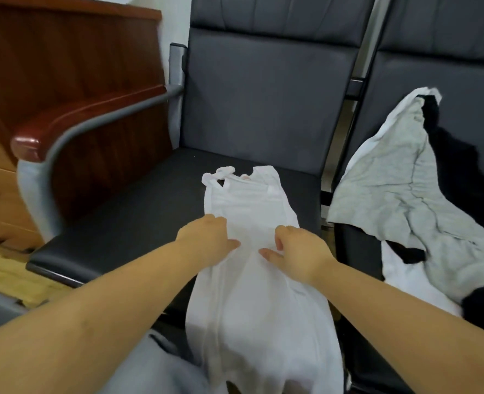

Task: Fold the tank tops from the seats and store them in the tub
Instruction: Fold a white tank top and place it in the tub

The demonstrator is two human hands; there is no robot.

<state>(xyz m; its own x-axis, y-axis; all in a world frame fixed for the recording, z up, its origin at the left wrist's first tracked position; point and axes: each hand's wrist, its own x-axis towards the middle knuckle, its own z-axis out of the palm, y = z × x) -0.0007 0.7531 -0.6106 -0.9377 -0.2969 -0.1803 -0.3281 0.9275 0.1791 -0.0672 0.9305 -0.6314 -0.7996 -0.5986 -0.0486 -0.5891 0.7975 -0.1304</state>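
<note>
White tank top (pixel 252 251) is lying lengthwise on the dark seat cushion (pixel 138 211), straps pointing toward the seat's backrest (pixel 263 89) and its lower half hanging over the cushion's front edge toward the person. Both hands are working at its middle: the left hand (pixel 206 237) is resting on the fabric's left edge with fingers curled down onto the cloth, and the right hand (pixel 300 251) is sitting just beside it on the right edge, fingers likewise bent into the fabric; whether either is actually pinching the cloth is impossible to tell. To the right of this seat, on the neighbouring seat, a loose pile of garments (pixel 405 194) in grey, white and black is sprawling, well apart from the white top. To the seat's left, a red-brown wooden armrest (pixel 73 120) is curving over a grey metal frame, with a wooden cabinet (pixel 64 52) standing beyond it.
</note>
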